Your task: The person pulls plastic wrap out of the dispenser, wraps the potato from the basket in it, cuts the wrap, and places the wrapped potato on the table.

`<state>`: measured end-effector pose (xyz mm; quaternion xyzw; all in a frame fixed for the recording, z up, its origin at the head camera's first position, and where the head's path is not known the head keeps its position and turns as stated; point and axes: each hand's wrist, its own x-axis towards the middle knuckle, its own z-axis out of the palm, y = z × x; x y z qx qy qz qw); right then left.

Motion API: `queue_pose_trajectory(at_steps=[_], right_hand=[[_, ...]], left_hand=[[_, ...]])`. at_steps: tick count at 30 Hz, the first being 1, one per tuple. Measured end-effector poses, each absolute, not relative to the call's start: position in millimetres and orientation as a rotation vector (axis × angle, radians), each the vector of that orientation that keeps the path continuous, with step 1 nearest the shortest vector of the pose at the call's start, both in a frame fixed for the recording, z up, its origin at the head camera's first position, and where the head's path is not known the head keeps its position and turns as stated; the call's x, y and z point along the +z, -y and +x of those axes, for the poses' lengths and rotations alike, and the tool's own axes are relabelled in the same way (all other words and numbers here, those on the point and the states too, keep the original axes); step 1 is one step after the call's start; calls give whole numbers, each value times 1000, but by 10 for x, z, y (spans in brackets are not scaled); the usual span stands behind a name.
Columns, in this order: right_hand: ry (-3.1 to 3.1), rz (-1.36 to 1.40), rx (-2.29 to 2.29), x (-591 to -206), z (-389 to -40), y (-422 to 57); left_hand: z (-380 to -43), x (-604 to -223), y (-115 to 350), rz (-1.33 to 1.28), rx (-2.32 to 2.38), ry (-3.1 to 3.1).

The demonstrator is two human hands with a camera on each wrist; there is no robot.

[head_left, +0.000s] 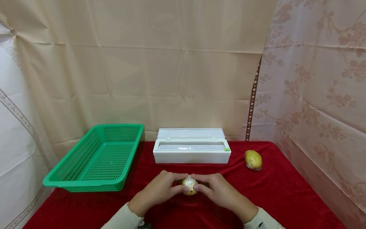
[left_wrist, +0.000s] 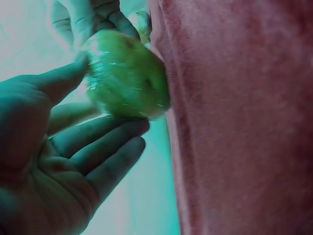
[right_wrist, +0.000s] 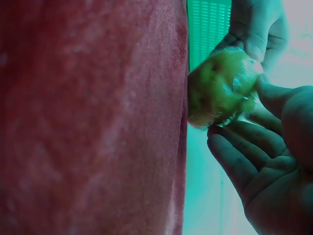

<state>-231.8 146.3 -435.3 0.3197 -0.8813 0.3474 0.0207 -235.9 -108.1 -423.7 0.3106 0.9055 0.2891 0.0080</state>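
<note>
Between both hands, a potato (head_left: 190, 185) wrapped in shiny cling film rests on the red cloth near the front. My left hand (head_left: 160, 190) pinches it from the left, thumb at the near side and fingertips over the top. From the right, my right hand (head_left: 219, 192) grips it the same way. In the left wrist view the film on the potato (left_wrist: 127, 76) shows glints and small creases. The right wrist view shows the potato (right_wrist: 225, 88) with film bunched at its lower side, close to the fingers.
Behind the hands stands a white cling film dispenser (head_left: 192, 158) with its lid raised and a green slider at the right end. A green plastic basket (head_left: 85, 183) is at the left. Another film-wrapped potato (head_left: 253, 160) lies at the right on the red cloth (head_left: 286, 190).
</note>
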Motion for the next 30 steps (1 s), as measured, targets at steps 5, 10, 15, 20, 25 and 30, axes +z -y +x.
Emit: queue_pose_trajectory(at_steps=[5, 10, 15, 20, 25, 30], right_hand=[[2701, 804, 1155, -4325, -2308, -1429], [2642, 717, 1254, -4293, -2291, -1405], [2591, 874, 1392, -4269, -2271, -1418], [2607, 946, 1436, -4255, -2257, -1432], [2662, 873, 1399, -4261, -2271, -1434], [2675, 818, 1384, -4255, -2287, -1456]], left_hand=[[-2365, -4253, 1080, 907, 1075, -2859], [-2362, -4251, 1062, 829, 1223, -2825], [-2363, -4231, 1059, 752, 1387, -2721], [-2364, -4219, 1055, 675, 1596, -2552], [-2348, -4199, 1026, 648, 1605, -2547], [-2329, -4175, 1002, 699, 1489, -2627]])
